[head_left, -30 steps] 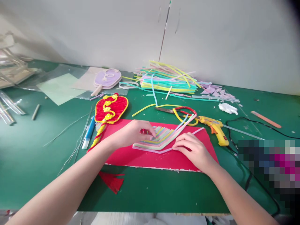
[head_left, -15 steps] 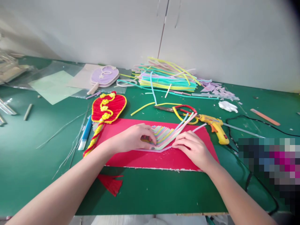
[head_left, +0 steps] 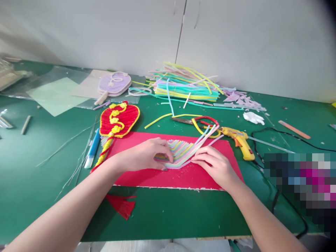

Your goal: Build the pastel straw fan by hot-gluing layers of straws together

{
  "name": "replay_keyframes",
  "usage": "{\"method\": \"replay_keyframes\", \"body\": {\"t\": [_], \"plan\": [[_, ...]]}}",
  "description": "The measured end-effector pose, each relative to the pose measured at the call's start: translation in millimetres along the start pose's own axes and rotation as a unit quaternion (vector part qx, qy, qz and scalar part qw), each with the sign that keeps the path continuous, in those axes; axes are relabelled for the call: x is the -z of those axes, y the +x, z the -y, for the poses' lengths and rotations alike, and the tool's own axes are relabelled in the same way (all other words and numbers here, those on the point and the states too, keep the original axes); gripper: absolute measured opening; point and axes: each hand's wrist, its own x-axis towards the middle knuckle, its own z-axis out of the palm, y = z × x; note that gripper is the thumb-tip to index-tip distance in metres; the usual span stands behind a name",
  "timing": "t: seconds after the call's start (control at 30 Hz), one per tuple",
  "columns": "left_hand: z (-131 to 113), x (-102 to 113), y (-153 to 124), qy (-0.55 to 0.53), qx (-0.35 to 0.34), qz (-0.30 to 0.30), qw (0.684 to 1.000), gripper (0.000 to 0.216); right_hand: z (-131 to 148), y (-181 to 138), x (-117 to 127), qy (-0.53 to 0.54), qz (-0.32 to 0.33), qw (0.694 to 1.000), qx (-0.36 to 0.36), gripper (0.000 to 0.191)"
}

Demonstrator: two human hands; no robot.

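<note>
Pastel pipe cleaners [head_left: 181, 150], bent into V shapes and laid side by side in a row, lie on a red board [head_left: 162, 181]. My left hand [head_left: 148, 154] is closed at the left part of this row, thumb along its near edge and index finger on top. A lavender pipe cleaner [head_left: 181, 166] runs along the near edge, its right part pinched in the fingers of my right hand [head_left: 216, 164]. Its free end sticks up past those fingers. Several long loose ends [head_left: 207, 134] slant up to the right. My left fingers hide part of the row.
Behind the board lie red-and-yellow-handled scissors [head_left: 202, 122], a yellow glue gun [head_left: 240, 141] with a black cord, and a pipe cleaner pile [head_left: 186, 87]. At left are a red fan [head_left: 119, 120] with a tassel, a blue brush-like tool [head_left: 93, 148] and a lavender fan [head_left: 115, 84].
My left thumb has slid slightly left along the near edge. The lavender pipe cleaner now lies closer against the row. The whole view has shifted a little.
</note>
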Motion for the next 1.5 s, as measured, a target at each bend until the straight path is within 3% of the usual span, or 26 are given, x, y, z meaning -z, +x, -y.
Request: {"method": "replay_keyframes", "body": {"t": [0.27,0.43,0.9,0.97,1.03,1.17,1.33,1.5], "plan": [[1,-1,0,-0.01,0.005,-0.005,1.0,0.02,13,-2,-3,0.031,0.031,0.999,-0.006,0.015],[1,-1,0,-0.011,-0.002,-0.006,1.0,0.019,22,8,-9,0.024,0.053,0.998,0.032,0.013],[0,6,-5,-0.026,0.009,0.003,1.0,0.019,17,16,-24,0.028,0.034,0.997,0.056,0.012],[-1,11,-14,-0.036,0.037,-0.025,0.998,0.019,16,16,-25,0.029,0.028,0.998,0.057,0.011],[-2,14,-27,-0.018,0.065,-0.099,0.993,0.016,16,16,-25,0.033,0.024,0.998,0.057,0.011],[-2,3,-53,0.057,0.065,-0.206,0.975,0.014,15,15,-26,0.04,0.023,0.997,0.059,0.009],[5,-22,-61,0.11,0.054,-0.21,0.97,0.016,16,15,-26,0.038,0.017,0.997,0.065,0.007],[7,-26,-57,0.111,0.055,-0.217,0.968,0.015,16,15,-26,0.037,0.016,0.997,0.062,0.007]]}}
